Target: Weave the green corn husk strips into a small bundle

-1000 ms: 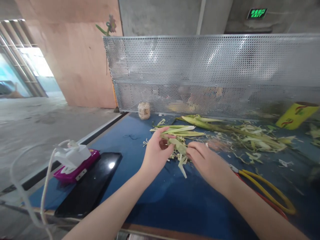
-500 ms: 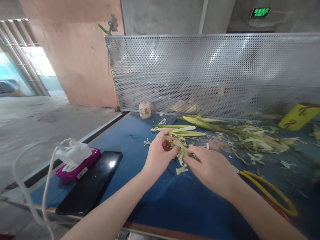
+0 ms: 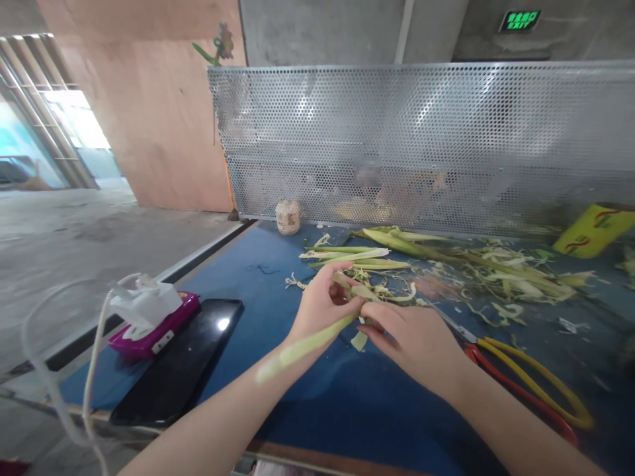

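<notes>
Two bare hands in head view, close together over the blue table (image 3: 262, 311). Left hand (image 3: 322, 301): thumb and forefinger curved into a nearly closed ring, pinching a folded leaf piece (image 3: 366, 292). Right hand (image 3: 414, 337): fingers half curled, tips right beside left thumb, at upper end of a long green strip (image 3: 307, 347). Firm pinch or mere contact on the right: can't tell. Strip slanting down across left wrist and forearm, low end blurred. Joined to leaf piece or separate: can't tell either, overlap hidden behind fingertips. Read as fine two-handed leaf work. To do well: pinch on the left just hard enough to stop slipping. Work right fingertips close up to that pinch. Pull evenly, along the length; likely to split under a sharp tug. Guide loose end clear of forearm to avoid snagging. Mind loose scraps (image 3: 381, 285) just behind fingers, easy to catch by mistake. Also watch right forearm against scissors (image 3: 483, 344) lying just beside, red and yellow handles nearest.
</notes>
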A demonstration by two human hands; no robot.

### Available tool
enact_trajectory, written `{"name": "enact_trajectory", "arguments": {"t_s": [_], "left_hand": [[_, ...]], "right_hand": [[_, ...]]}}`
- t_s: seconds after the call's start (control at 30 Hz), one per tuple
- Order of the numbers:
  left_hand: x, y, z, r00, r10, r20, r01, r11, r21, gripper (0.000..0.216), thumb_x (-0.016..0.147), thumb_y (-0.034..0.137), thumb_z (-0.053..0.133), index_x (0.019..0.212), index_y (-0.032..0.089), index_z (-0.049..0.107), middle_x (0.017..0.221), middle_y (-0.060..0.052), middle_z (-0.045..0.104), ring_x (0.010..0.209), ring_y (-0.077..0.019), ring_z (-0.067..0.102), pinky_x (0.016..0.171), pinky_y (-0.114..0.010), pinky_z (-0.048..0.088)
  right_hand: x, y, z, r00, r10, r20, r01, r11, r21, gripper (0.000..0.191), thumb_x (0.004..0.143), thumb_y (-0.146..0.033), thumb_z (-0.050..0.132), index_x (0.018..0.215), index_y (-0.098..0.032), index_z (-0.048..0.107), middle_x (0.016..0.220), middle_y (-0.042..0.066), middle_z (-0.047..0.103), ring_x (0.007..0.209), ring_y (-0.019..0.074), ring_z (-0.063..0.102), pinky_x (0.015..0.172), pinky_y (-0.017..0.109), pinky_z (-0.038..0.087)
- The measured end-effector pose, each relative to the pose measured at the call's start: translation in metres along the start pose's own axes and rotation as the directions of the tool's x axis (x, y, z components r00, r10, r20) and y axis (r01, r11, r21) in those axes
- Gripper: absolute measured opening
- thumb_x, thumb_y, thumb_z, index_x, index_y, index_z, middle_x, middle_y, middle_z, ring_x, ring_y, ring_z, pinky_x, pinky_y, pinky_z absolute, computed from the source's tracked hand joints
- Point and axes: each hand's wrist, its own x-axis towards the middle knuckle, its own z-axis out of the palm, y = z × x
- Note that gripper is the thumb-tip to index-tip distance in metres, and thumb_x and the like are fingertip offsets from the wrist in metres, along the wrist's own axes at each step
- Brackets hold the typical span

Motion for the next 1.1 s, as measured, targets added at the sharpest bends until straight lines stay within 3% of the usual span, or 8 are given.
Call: {"name": "enact_trajectory", "arguments": {"t_s": [0.17,0.33,0.43,0.57,0.63,0.83,0.93,1.1], "left_hand": [[-0.002,-0.001,0.000,0.999,-0.010,0.047,0.007,0.998,0.058,0.046,0.065,0.013,0.062,0.109,0.017,0.047,0.087,-0.004,0.060,0.068,-0.0119,0.057,0.065,-0.028,0.046],[-0.003,-0.003,0.002,0.996,-0.049,0.069,0.057,0.991,-0.119,0.053,0.059,0.007,0.065,0.108,0.017,0.046,0.083,-0.002,0.061,0.068,-0.0117,0.058,0.064,-0.026,0.047],[-0.003,-0.001,0.003,0.995,-0.053,0.084,0.064,0.989,-0.130,0.050,0.061,0.008,0.065,0.107,0.016,0.047,0.083,-0.003,0.062,0.070,-0.0128,0.060,0.067,-0.028,0.049],[-0.001,0.000,0.002,0.989,-0.119,0.085,0.132,0.977,-0.166,0.053,0.060,0.010,0.069,0.107,0.016,0.047,0.083,-0.004,0.065,0.068,-0.0128,0.061,0.069,-0.030,0.050],[-0.001,0.000,0.001,0.986,-0.142,0.083,0.156,0.968,-0.198,0.053,0.059,0.009,0.070,0.107,0.016,0.047,0.083,-0.004,0.066,0.068,-0.0123,0.062,0.071,-0.030,0.050],[-0.003,0.006,0.004,0.977,-0.193,0.096,0.212,0.932,-0.294,0.049,0.062,0.010,0.068,0.107,0.015,0.049,0.082,-0.003,0.065,0.070,-0.0127,0.062,0.071,-0.032,0.051],[-0.005,0.008,0.006,0.965,-0.206,0.159,0.247,0.921,-0.302,0.053,0.061,0.007,0.068,0.109,0.016,0.048,0.086,-0.003,0.063,0.069,-0.0123,0.062,0.071,-0.032,0.052],[-0.006,0.006,0.006,0.964,-0.164,0.210,0.222,0.931,-0.292,0.060,0.059,0.006,0.070,0.113,0.018,0.044,0.088,-0.003,0.061,0.063,-0.0114,0.061,0.058,-0.029,0.054]], "right_hand": [[-0.001,0.001,-0.001,0.995,-0.028,-0.097,0.024,0.999,-0.046,0.008,0.084,-0.022,0.047,0.084,-0.022,0.056,0.070,0.000,0.063,0.057,0.0145,0.058,0.049,0.024,0.035],[0.004,0.005,-0.002,0.977,0.132,-0.164,-0.084,0.959,0.271,0.005,0.077,-0.021,0.057,0.072,-0.021,0.056,0.087,0.004,0.057,0.081,0.0168,0.057,0.068,0.027,0.045],[0.007,0.008,0.001,0.931,0.331,-0.155,-0.207,0.827,0.524,0.011,0.074,-0.023,0.059,0.068,-0.020,0.051,0.091,0.005,0.055,0.088,0.0191,0.056,0.073,0.031,0.046],[0.010,0.010,0.004,0.881,0.461,0.107,-0.364,0.516,0.776,0.013,0.076,-0.030,0.055,0.071,-0.021,0.047,0.076,0.002,0.058,0.075,0.0170,0.059,0.067,0.030,0.049],[0.011,0.010,0.004,0.854,0.488,0.181,-0.418,0.436,0.797,0.015,0.075,-0.032,0.056,0.072,-0.021,0.048,0.068,-0.001,0.055,0.068,0.0156,0.059,0.063,0.029,0.049],[0.012,0.014,0.001,0.873,0.463,0.150,-0.383,0.464,0.799,0.017,0.074,-0.031,0.058,0.068,-0.020,0.046,0.067,-0.002,0.052,0.066,0.0138,0.057,0.061,0.027,0.048],[0.013,0.016,0.001,0.865,0.470,0.175,-0.410,0.460,0.788,0.018,0.072,-0.030,0.059,0.068,-0.020,0.045,0.067,-0.002,0.052,0.064,0.0131,0.057,0.060,0.026,0.047],[0.013,0.017,0.000,0.860,0.475,0.188,-0.441,0.506,0.741,0.022,0.070,-0.028,0.060,0.068,-0.020,0.039,0.064,-0.004,0.049,0.059,0.0111,0.053,0.055,0.024,0.043]]}}
